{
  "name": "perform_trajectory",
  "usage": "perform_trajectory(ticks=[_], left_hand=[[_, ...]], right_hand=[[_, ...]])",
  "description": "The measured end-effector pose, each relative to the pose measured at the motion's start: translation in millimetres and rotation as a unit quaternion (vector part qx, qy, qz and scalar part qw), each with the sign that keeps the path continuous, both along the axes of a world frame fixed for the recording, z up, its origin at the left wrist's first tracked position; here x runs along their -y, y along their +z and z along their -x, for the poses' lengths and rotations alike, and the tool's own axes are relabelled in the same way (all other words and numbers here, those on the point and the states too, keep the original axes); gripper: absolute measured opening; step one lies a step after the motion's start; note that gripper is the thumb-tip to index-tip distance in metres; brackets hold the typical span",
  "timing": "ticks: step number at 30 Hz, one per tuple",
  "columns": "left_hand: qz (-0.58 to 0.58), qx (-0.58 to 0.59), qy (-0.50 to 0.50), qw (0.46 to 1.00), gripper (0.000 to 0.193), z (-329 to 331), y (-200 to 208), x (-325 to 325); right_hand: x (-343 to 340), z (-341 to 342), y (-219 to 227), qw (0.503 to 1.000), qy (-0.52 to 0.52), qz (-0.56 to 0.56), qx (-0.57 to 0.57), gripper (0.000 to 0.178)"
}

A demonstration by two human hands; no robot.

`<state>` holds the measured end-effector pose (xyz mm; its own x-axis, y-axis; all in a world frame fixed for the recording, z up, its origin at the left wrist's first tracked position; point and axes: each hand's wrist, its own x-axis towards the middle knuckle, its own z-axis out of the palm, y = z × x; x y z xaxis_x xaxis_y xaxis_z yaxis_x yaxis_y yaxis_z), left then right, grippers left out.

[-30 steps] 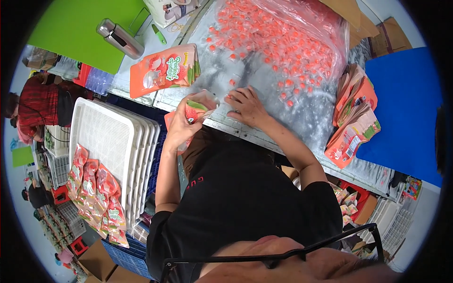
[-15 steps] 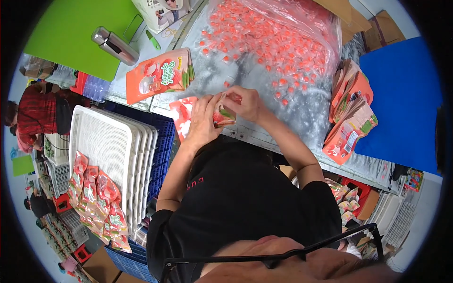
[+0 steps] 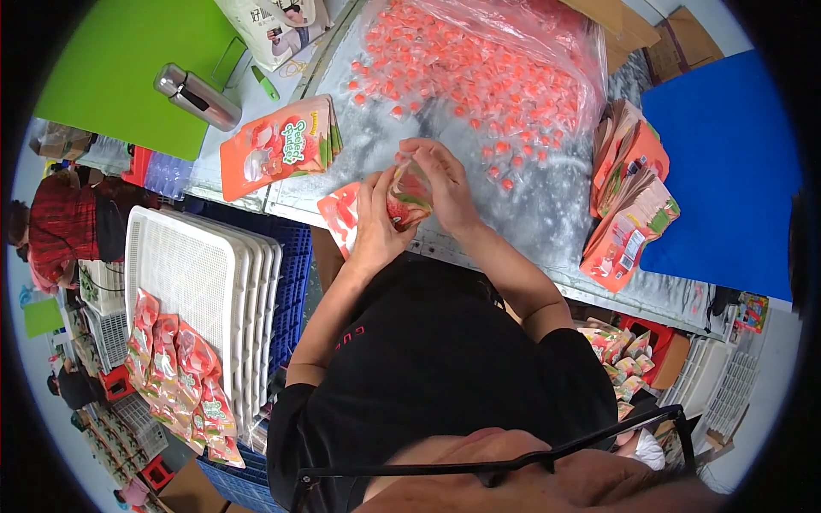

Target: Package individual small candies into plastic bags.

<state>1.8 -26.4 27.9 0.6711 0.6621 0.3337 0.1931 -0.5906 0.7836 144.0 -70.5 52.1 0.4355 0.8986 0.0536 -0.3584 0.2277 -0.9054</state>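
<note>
My left hand (image 3: 376, 224) is closed round a red and white pouch (image 3: 340, 214) with a clear window, holding it tilted at the table's near edge. Its upper end points towards my right hand (image 3: 443, 184). That hand is beside the pouch's upper end, its fingers stretched forward and its palm turned towards the pouch. A single wrapped red candy (image 3: 399, 158) lies on the table by its fingertips. Whether the fingertips touch the candy cannot be made out. Farther up, a large heap of wrapped red candies (image 3: 479, 81) spreads beside a clear plastic bag (image 3: 575, 38).
Flat pouches (image 3: 278, 147) lie stacked at the left, near a steel flask (image 3: 197, 96) and a green-handled cutter (image 3: 264, 83). More pouches (image 3: 631, 201) fan out at the right by a blue board (image 3: 723, 171). Stacked white trays (image 3: 184, 248) carry filled pouches (image 3: 184, 372) at my left.
My right hand has drawn its fingers away from the pouch's upper end and stretched them out towards the single candy. The left hand keeps its hold. The whole view has shifted slightly.
</note>
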Motion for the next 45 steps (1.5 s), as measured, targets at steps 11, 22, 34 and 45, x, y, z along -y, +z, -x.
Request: perform_trajectory(ticks=[11,22,34,45], left_hand=[[0.163,0.201,0.089,0.962,0.096,22.5,6.8,-10.7],[0.163,0.159,0.122,0.966,0.089,36.7,5.4,-17.6],[0.183,0.156,0.129,0.962,0.083,41.8,0.8,-24.0],[0.152,0.138,0.114,0.972,0.086,43.1,9.9,-18.5]], right_hand=[[51.6,-98.8,-56.2,0.708,-0.221,0.126,0.659,0.037],[49.4,-92.8,-115.1,0.968,-0.056,0.149,0.195,0.058],[71.9,-89.8,-93.3,0.726,-0.008,0.199,0.658,0.061],[25.0,-54.1,-94.1,0.667,0.046,0.052,0.742,0.068]])
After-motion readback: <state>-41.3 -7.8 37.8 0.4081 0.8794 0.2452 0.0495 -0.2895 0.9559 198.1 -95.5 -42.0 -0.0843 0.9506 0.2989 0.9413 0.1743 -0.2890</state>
